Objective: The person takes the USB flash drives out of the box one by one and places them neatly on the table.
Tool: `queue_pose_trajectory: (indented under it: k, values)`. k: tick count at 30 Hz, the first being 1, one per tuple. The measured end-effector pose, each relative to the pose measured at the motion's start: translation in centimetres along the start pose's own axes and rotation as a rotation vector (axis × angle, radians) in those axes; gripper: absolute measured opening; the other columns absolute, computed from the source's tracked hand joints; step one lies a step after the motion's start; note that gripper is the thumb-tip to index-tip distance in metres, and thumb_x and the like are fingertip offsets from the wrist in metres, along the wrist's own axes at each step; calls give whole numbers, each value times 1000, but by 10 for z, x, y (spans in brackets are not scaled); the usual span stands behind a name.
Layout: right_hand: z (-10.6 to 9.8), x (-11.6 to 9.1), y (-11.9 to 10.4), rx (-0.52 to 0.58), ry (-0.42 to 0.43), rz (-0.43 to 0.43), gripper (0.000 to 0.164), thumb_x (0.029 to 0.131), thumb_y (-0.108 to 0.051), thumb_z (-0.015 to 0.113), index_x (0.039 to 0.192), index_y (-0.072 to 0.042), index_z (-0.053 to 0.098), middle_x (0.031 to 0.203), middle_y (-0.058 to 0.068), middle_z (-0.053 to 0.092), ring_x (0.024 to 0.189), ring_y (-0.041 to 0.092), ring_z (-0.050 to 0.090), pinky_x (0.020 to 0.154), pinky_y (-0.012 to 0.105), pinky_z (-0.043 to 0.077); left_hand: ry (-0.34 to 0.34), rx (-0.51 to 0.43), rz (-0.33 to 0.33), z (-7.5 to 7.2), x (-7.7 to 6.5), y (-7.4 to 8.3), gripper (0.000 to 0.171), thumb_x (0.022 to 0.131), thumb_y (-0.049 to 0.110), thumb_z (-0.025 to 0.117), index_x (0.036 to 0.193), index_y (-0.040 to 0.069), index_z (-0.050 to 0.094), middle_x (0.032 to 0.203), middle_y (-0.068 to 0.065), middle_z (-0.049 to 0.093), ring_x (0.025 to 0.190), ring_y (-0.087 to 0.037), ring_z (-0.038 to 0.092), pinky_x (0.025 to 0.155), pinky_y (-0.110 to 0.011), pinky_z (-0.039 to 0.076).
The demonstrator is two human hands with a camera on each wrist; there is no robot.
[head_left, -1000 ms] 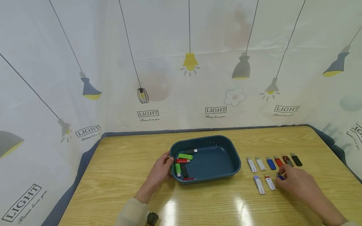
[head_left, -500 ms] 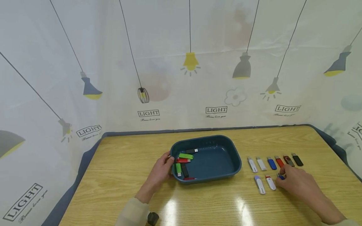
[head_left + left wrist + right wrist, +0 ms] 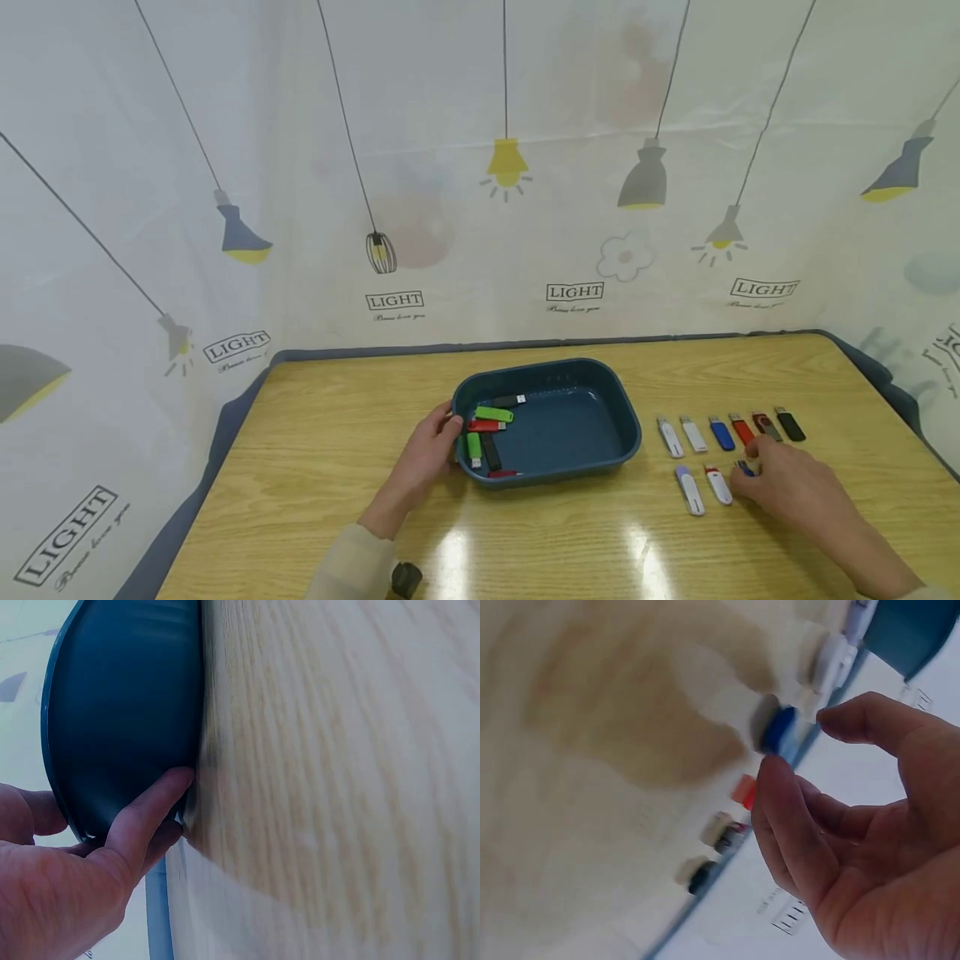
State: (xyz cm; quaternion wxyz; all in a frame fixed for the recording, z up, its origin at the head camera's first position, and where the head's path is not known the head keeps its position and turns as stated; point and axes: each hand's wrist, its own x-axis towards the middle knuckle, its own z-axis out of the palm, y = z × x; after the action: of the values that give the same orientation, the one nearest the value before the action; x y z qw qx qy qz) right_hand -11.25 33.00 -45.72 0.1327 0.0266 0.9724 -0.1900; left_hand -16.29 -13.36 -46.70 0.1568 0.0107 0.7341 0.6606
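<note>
My left hand (image 3: 429,448) grips the left end of a dark blue plastic tray (image 3: 558,481), thumb at the rim and fingers against the outer wall. In the tray's left part lie several USB sticks, including a bright green one (image 3: 494,414), a red one (image 3: 487,426) and a black one (image 3: 491,452). At the table's right, my right hand (image 3: 797,485) is at a blue USB stick (image 3: 780,730). In the right wrist view a fingertip is close to this stick, with the thumb (image 3: 847,720) standing apart from it. Whether the finger touches it, I cannot tell.
Behind the right hand runs a row of USB sticks: two white, a blue one (image 3: 722,433), a red one (image 3: 742,429), a red-and-grey one and a black one (image 3: 791,425). A purple-and-white stick (image 3: 690,490) and a red-and-white one (image 3: 717,485) lie left of the hand.
The head view has shifted very slightly. Both hands, the tray and the USB sticks stay practically where they were.
</note>
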Motion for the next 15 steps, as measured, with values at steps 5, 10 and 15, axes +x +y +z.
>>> queue_pose_trajectory:
  k: [5,10,15]
  values:
    - [-14,-6,-24,-2,144,-108,41,98,-27,67,114,10,61,84,5,62,63,18,53,51,34,42,7,15,2,1,0,1,53,113,23,40,160,0,31,152,-29,44,125,-41,56,88,-51,60]
    - [-22,-7,-76,10,309,-334,30,97,-23,73,115,0,69,97,5,70,79,18,65,59,35,53,15,26,4,1,-1,3,53,113,23,41,160,-1,31,153,-28,44,125,-41,56,89,-51,60]
    - [-14,5,-131,-5,324,-571,20,93,-21,79,110,-11,71,100,0,68,82,15,65,64,30,54,2,24,17,1,-1,2,53,113,23,40,159,-1,31,152,-29,44,124,-42,57,88,-52,60]
